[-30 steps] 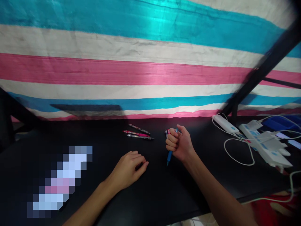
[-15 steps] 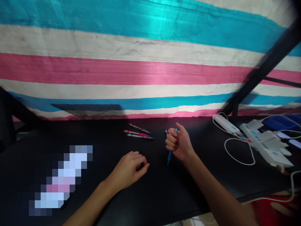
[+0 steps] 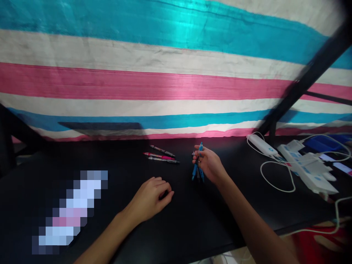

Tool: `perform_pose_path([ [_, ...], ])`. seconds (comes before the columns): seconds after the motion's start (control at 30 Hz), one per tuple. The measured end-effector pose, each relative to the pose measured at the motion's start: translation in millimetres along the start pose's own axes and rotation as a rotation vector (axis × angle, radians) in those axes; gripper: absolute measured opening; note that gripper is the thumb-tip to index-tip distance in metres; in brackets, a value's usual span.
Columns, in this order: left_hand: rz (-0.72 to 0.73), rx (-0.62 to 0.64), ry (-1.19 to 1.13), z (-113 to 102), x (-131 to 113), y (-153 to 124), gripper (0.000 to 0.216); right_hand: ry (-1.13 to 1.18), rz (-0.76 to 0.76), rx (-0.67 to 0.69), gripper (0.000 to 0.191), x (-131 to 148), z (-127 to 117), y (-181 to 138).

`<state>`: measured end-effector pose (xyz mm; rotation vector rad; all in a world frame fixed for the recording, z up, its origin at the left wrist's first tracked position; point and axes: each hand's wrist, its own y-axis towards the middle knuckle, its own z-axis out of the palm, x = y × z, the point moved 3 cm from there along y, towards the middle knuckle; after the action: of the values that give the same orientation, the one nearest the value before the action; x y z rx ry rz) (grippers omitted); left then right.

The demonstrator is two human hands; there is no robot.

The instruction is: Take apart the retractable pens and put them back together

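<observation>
My right hand [image 3: 210, 163] has its fingers round a blue pen [image 3: 195, 171], which leans with its top end showing above the fingers. Under that hand, a second blue pen [image 3: 202, 176] and a dark pen lie on the black table, partly covered. My left hand [image 3: 155, 194] rests palm down on the tabletop, fingers loosely bent and thumb set off from the palm, with nothing seen in it. Beyond it lie a pink pen [image 3: 156, 156], a grey clear-barrelled pen [image 3: 162, 160] and a dark-tipped pen [image 3: 162, 150], side by side.
A white power strip [image 3: 310, 172] with plugs, a white adapter [image 3: 262, 145] and looped cables take up the right side. A blurred-out bright object [image 3: 74, 209] lies at left. Behind the black table [image 3: 123, 234] hangs a striped sheet [image 3: 165, 86], with dark frame bars.
My right hand has moved slightly left and loosened its fist, its fingers now lighter round the blue pen. More pens show below it. My left hand stays in place.
</observation>
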<state>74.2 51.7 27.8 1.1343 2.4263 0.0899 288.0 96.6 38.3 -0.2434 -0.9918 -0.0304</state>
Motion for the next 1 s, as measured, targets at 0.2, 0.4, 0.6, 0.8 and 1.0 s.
perform_pose_path([
  [0.2,-0.011,0.019,0.005,0.7,-1.1,-0.2,0.021,-0.480,-0.362,0.015,0.029,-9.6,-7.4,5.3],
  [0.4,-0.009,0.009,0.016,2.0,-0.5,-0.6,0.020,-1.166,-0.688,-0.062,0.024,-19.8,-5.1,10.2],
  [0.6,-0.007,0.007,0.018,1.7,-0.6,-1.2,0.022,-1.473,-0.636,-0.156,0.032,-17.6,-9.3,14.9],
  [0.8,-0.029,0.032,0.025,1.9,0.2,-0.7,0.023,-1.371,-0.729,-0.202,0.032,1.8,-22.1,17.0],
  [1.0,-0.045,-0.028,0.009,-2.6,5.9,0.4,0.022,-1.393,-0.672,-0.140,0.035,0.8,-22.3,13.8],
])
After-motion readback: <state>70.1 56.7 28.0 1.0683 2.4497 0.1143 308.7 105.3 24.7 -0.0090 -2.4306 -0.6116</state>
